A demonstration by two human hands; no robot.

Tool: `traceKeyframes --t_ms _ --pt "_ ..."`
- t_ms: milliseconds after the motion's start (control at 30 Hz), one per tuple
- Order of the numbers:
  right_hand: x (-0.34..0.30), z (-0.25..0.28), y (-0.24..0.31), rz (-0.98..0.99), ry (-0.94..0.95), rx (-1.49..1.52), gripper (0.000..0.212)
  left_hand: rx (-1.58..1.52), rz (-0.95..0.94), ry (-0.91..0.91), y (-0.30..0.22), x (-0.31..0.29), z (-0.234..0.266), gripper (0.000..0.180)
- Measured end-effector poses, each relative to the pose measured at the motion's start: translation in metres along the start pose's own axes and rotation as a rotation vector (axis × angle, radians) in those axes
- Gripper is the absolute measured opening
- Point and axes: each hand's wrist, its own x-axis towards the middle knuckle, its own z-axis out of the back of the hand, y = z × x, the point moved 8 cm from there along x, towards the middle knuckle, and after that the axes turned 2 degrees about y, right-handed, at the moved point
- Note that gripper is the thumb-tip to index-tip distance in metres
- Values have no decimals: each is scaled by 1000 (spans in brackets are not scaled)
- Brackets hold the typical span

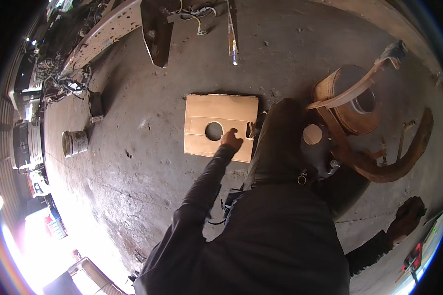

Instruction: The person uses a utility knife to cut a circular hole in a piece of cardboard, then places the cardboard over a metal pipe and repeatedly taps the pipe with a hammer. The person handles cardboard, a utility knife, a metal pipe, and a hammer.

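A flat brown cardboard sheet [202, 106] lies on the floor in front of me. It has a round hole near its middle and a smaller dark slot at its right edge. My left hand [232, 140] is over the sheet just right of the round hole, fingers partly stretched and nothing visible in them. Far out to the lower right, my right hand [401, 227] is closed around a dark lump that I cannot make out. A round cardboard disc [312, 134] lies beside my leg, to the right of the sheet.
Right of my legs stands a rusty metal drum [325, 90], with curved rusty metal bands [389, 172] around it. A red-handled tool [412, 258] lies at the lower right. A dirty bucket [75, 143] and a dark block [95, 106] are at left. A metal frame [106, 33] crosses the far left.
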Motion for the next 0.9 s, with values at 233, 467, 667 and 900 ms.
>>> traceKeyframes --t_ms 233,467,667,900 --pt "-13 -21 16 50 142 49 44 40 356 -127 53 12 29 75" --pt "-31 -37 -2 -97 202 341 28 252 380 11 54 5 -36 86" --pt "-46 -54 0 -204 236 522 19 298 329 110 54 18 -62 81" --pt "-47 -68 18 -230 323 548 16 307 237 253 60 12 -112 68"
